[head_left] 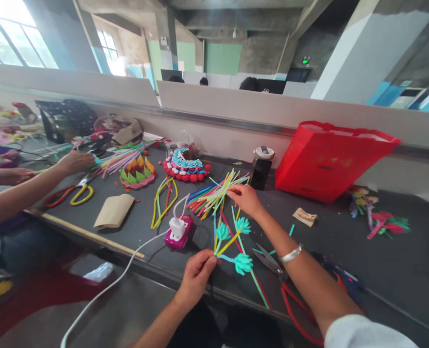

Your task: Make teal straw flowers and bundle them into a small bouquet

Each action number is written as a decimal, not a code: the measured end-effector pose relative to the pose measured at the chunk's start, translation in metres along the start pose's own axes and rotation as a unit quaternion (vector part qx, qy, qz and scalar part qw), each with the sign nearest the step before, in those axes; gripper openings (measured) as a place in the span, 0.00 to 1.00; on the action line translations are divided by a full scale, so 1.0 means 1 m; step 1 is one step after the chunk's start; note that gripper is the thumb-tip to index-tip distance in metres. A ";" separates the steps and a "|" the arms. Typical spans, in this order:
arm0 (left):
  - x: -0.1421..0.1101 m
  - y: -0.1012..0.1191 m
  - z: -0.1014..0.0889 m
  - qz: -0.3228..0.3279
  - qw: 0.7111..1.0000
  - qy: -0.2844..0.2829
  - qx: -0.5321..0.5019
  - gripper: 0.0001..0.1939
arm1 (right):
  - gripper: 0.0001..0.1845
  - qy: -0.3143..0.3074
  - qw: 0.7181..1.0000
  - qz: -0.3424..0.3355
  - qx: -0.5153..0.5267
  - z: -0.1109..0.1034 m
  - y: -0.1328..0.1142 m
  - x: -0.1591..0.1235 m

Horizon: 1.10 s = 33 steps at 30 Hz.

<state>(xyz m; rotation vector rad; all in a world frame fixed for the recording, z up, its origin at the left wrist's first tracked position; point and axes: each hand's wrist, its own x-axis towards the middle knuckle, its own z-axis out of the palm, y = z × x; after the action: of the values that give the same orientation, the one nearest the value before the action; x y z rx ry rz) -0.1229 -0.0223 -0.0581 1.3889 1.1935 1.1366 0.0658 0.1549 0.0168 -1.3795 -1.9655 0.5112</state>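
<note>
My left hand [197, 276] pinches the joined stems of a small bunch of pipe-cleaner flowers [243, 264], with turquoise heads on yellow and turquoise stems. Farther back, my right hand [246, 198] is closed, thumb and fingertips at a pile of coloured pipe cleaners [214, 194]; just what lies between the fingertips is partly hidden. Several loose pipe cleaners [257, 280] in green and red lie on the table beneath the flowers. Red-handled scissors [280, 273] lie with their blades apart under my right forearm.
A purple power socket [180, 234] with a white plug and cable stands left of the flowers. Behind are a red bag [330, 162], a phone [260, 174] and a beaded blue-and-red ornament [187, 164]. At left, a co-worker's hand [76, 160] is near more pipe cleaners and scissors [81, 193].
</note>
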 end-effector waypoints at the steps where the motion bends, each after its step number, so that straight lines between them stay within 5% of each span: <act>1: 0.000 0.000 -0.001 0.002 1.000 0.000 0.006 0.19 | 0.10 -0.016 1.000 -0.014 -0.016 0.010 -0.002 0.016; 10: -0.003 0.007 -0.005 -0.007 1.000 -0.008 0.016 0.21 | 0.16 -0.121 0.980 -0.089 -0.129 0.091 -0.006 0.096; 17: -0.004 -0.003 -0.003 -0.004 1.000 0.004 0.005 0.19 | 0.15 -0.077 0.988 -0.132 -0.017 0.098 -0.011 0.101; 22: -0.002 -0.004 0.001 -0.019 0.999 0.017 -0.045 0.19 | 0.12 0.065 0.974 -0.150 0.158 0.058 -0.031 0.102; 26: 0.003 -0.005 0.003 -0.045 0.992 0.033 -0.116 0.20 | 0.10 0.177 0.935 -0.159 0.262 -0.013 -0.064 0.088; 28: 0.006 -0.003 0.005 -0.052 0.984 0.049 -0.161 0.20 | 0.07 0.235 0.906 -0.181 0.302 -0.057 -0.087 0.059; 30: 0.006 0.000 0.007 -0.055 0.979 0.061 -0.184 0.20 | 0.02 0.309 0.847 -0.233 0.365 -0.097 -0.109 0.011; 33: -0.002 0.012 0.013 -0.051 0.977 0.073 -0.193 0.21 | 0.03 0.379 0.847 -0.220 0.302 -0.127 -0.130 -0.085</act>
<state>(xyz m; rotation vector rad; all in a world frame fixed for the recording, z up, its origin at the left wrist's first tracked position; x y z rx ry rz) -0.1087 -0.0265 -0.0476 0.9531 1.0607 1.3333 0.0887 0.0208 0.1644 -0.5523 -1.2300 0.2576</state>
